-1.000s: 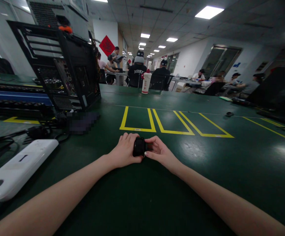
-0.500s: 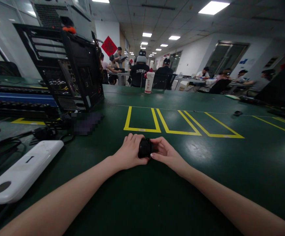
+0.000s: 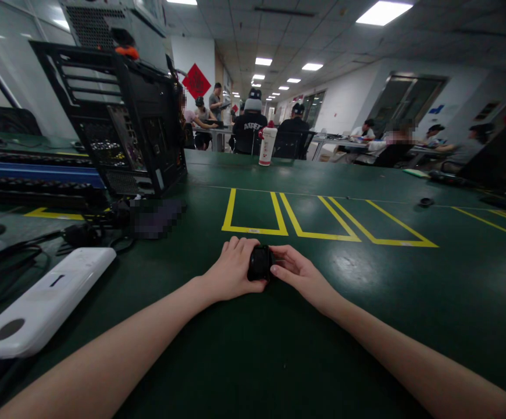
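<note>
While left fingers (image 3: 239, 249) and right fingers (image 3: 288, 255) clamp a black object (image 3: 259, 265), yellow tape (image 3: 329, 237) marks the green tabletop (image 3: 253, 349) under ceiling lights (image 3: 384, 13).

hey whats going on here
A person is handling a small glossy black object at a dark green tabletop. The left hand grips it, thumb on the near side, while the right hand has its fingertips at the right end. Beyond lie yellow tape outlines; a black open-framed computer case stands off to the left.
</note>
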{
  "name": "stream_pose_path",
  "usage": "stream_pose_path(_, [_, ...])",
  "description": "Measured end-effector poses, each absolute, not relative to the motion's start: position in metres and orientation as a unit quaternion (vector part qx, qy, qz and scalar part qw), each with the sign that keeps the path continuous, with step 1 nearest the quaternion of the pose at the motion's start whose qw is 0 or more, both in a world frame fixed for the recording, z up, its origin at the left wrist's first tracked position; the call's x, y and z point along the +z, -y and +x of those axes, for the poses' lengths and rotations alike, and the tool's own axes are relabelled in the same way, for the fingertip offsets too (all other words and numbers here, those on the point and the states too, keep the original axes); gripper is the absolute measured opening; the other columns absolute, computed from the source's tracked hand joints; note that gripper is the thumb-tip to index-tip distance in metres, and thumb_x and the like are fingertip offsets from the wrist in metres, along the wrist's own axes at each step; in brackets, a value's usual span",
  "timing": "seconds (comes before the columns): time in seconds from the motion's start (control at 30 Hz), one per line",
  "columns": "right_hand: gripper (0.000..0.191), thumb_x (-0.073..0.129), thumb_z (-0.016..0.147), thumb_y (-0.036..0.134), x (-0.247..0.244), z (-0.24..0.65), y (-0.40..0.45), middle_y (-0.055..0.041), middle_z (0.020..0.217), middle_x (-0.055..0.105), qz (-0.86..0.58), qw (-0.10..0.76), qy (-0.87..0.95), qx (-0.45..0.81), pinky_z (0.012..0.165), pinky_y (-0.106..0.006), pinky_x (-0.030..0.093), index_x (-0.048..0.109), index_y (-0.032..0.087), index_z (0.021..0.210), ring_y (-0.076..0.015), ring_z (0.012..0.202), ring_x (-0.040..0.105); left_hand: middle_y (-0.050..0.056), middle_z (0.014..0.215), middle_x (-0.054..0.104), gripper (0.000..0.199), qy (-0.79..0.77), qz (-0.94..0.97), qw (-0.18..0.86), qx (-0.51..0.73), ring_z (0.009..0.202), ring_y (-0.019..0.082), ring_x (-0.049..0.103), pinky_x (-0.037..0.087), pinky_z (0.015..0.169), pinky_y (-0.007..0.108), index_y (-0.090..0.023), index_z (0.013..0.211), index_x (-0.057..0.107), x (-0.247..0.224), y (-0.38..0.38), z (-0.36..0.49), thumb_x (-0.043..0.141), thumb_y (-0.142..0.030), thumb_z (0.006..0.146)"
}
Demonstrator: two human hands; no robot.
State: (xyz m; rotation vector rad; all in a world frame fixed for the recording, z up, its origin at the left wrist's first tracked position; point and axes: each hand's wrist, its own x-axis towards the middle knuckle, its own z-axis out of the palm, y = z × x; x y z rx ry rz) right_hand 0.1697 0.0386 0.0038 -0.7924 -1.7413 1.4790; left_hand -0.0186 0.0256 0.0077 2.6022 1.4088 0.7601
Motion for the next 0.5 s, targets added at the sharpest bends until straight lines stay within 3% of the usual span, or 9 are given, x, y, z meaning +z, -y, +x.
stream_pose_path(0.3, [0.025,0.057,0.076,0.022,0.0041,0.1684,-0.0358,-0.0027,0.107,0.055,-0.310,0.374,0.658,0.575,0.091,-0.037,0.042,0.050,0.023,0.100,-0.0163,0.101,0.053,0.008,0.102,0.047,0.056,-0.461,0.850,0.056,0.250,0.091,0.025,0.042,0.037,0.079,0.040,-0.018,0.110,0.039,0.0086,-0.0251,-0.0186,0.060,-0.044,0.065])
stream_pose_path(0.5, [0.037,0.057,0.076,0.024,0.0037,0.1698,-0.0381,-0.0048,0.111,0.052,-0.329,0.363,0.658,0.573,0.096,-0.040,0.037,0.045,0.024,0.111,-0.0179,0.107,0.050,0.008,0.103,0.047,0.056,-0.462,0.850,0.062,0.246,0.091,0.026,0.042,0.037,0.079,0.040,-0.018,0.110,0.039,0.0091,-0.0248,-0.0186,0.061,-0.043,0.065])
